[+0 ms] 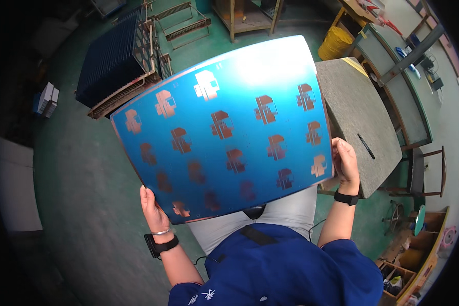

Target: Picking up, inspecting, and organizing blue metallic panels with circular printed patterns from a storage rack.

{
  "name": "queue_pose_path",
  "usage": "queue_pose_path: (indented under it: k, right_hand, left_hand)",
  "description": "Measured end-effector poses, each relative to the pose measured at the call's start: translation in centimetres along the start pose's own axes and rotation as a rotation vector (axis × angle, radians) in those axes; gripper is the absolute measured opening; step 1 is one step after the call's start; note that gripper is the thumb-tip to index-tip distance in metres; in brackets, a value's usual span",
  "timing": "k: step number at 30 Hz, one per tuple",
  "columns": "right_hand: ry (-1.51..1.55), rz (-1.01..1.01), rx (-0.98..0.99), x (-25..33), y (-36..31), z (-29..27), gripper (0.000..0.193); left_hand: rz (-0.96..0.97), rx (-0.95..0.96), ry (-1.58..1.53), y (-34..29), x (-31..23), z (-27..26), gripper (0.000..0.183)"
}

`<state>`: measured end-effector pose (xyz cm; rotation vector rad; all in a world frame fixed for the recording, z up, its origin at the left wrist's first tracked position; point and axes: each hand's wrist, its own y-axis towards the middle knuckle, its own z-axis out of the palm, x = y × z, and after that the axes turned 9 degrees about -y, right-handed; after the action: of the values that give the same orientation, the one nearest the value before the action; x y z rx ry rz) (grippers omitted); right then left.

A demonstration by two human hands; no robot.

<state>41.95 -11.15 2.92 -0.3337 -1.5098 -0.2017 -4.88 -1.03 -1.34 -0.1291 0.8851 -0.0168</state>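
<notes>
A large blue-coated sheet (250,143) with copper-coloured patterns in rows spans the space in front of me, tilted and raised above the floor. White glare covers its far right corner. My left hand (154,210) grips the near left edge, its thumb against the rim. At the right edge, my right hand (345,162) holds the sheet, fingers bent around the border. The fingers beneath the sheet are hidden on both sides.
A grey-topped table (367,112) stands to my right with a black pen (366,146) on it. Far left, a rack (120,56) holds several dark upright panels. A yellow bin (336,43), a wooden chair (423,171) and a shelf unit (418,260) are on the right.
</notes>
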Motion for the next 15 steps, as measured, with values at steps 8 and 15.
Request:
queue_pose_path:
  k: [8, 15]
  right_hand:
    - [0.04, -0.053, -0.062, 0.8, 1.8, 2.9, 0.018]
    - [0.11, -0.07, -0.185, 0.1, 1.7, 3.0, 0.019]
  left_hand:
    - [0.055, 0.058, 0.098, -0.7, -0.3, -2.5, 0.014]
    - [0.004, 0.038, 0.061, -0.9, -0.4, -1.1, 0.018]
